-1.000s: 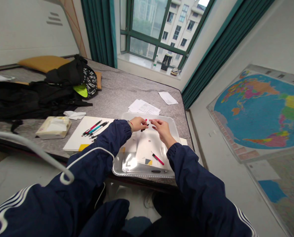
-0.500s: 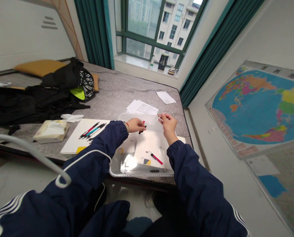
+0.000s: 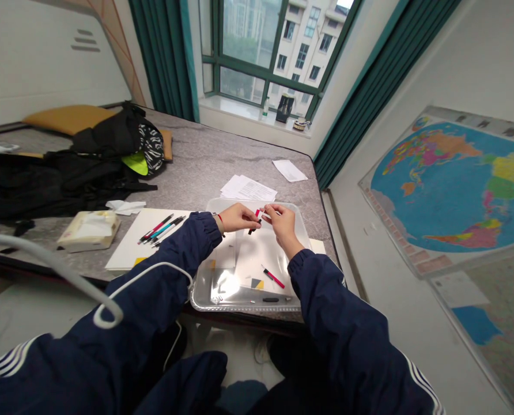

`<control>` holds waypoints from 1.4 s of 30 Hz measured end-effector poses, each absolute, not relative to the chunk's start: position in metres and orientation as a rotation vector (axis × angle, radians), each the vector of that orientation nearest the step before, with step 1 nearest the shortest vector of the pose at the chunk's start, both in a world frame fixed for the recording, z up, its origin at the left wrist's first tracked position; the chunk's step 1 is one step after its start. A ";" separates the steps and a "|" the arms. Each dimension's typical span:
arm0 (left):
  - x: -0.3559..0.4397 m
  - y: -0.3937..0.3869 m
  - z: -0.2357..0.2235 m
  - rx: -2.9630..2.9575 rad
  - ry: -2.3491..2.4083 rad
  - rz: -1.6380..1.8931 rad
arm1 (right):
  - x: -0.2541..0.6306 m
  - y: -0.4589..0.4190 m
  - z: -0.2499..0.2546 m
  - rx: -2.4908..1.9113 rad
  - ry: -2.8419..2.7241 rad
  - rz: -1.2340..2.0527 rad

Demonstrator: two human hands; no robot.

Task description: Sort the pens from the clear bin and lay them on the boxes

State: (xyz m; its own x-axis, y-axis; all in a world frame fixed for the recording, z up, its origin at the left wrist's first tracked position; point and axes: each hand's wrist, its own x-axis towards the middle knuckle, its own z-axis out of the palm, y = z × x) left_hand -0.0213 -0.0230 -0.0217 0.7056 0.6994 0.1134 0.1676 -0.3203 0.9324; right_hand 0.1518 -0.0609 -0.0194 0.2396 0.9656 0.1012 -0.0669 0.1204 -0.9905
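Over a clear plastic tray [image 3: 248, 307], my left hand [image 3: 237, 218] pinches a red and black pen barrel [image 3: 257, 214]; the fingers cover part of it. Facing it, my right hand [image 3: 282, 223] is closed on a thin white pen refill, mostly hidden by the fingertips. The fingertips of both hands nearly meet, and the refill is at the barrel; whether it is inside I cannot tell. Below them in the tray lie another red and black pen part [image 3: 274, 278], a black pen piece [image 3: 270, 300] and some tiny parts.
Left of the tray, several pens [image 3: 159, 229] lie on a white board [image 3: 125, 248] beside a tissue pack [image 3: 88, 229]. Papers [image 3: 249, 189] are behind the tray. A black backpack [image 3: 62, 173] lies at far left. A white cable [image 3: 105, 314] crosses near my left arm.
My right hand has moved left with the refill, bringing it to the pen barrel in my left hand. The left hand has shifted slightly right.
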 end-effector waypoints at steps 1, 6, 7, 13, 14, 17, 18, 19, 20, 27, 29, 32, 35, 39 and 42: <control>-0.021 -0.023 -0.022 1.864 0.695 0.642 | 0.151 -0.062 -0.018 -1.172 -1.035 0.999; -0.022 -0.021 -0.022 1.963 0.879 0.778 | 0.155 -0.062 -0.016 -1.203 -1.147 0.986; -0.022 -0.020 -0.023 1.994 0.931 0.792 | 0.156 -0.062 -0.015 -1.218 -1.210 0.935; -0.025 -0.017 -0.024 2.114 1.035 0.737 | 0.160 -0.071 -0.007 -1.273 -1.612 0.588; -0.025 -0.018 -0.024 2.125 1.029 0.730 | 0.159 -0.073 -0.006 -1.273 -1.636 0.591; -0.025 -0.018 -0.024 2.138 1.002 0.720 | 0.156 -0.077 -0.005 -1.279 -1.667 0.607; -0.025 -0.018 -0.025 2.136 0.995 0.721 | 0.155 -0.077 -0.004 -1.280 -1.674 0.610; -0.025 -0.017 -0.025 2.131 0.988 0.724 | 0.155 -0.078 -0.004 -1.279 -1.685 0.613; -0.024 -0.017 -0.026 2.126 0.980 0.726 | 0.155 -0.077 -0.004 -1.275 -1.695 0.618; -0.023 -0.016 -0.028 2.083 0.960 0.812 | 0.162 -0.066 -0.012 -1.414 -1.320 0.790; -0.023 -0.017 -0.027 2.070 0.897 0.810 | 0.161 -0.064 -0.013 -1.392 -1.223 0.948; -0.023 -0.021 -0.024 2.063 0.799 0.765 | 0.158 -0.065 -0.013 -1.333 -1.186 1.128; -0.023 -0.025 -0.019 2.032 0.782 0.749 | 0.155 -0.069 -0.013 -1.354 -1.125 1.178; -0.024 -0.029 -0.015 1.981 0.760 0.768 | 0.154 -0.071 -0.015 -1.411 -1.054 1.266; -0.024 -0.029 -0.015 1.992 0.715 0.748 | 0.155 -0.069 -0.016 -1.378 -1.143 1.236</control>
